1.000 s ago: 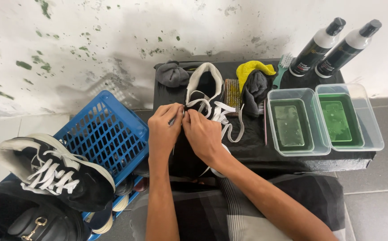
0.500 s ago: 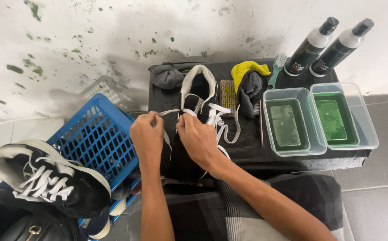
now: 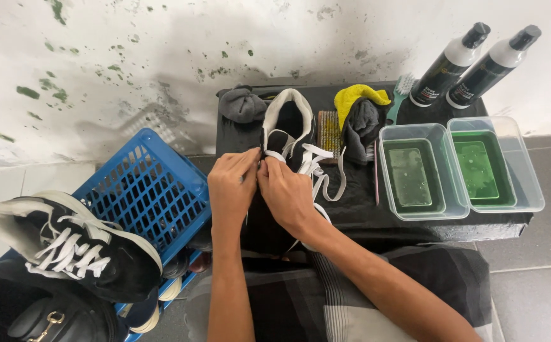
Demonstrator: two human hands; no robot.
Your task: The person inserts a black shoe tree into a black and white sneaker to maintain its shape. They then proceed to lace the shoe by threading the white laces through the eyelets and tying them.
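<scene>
On the black table, both hands, left and right, pinch the soft, limp white lace of a light shoe, best gripped near the eyelets.

shoe-cleaning corner, spray bottles, brush, stained wall

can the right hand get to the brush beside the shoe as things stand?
Probably yes. The brush lies just right of the shoe, close to the right hand, with only loose laces between. But both hands are busy on the laces, so it must let go first.
</scene>
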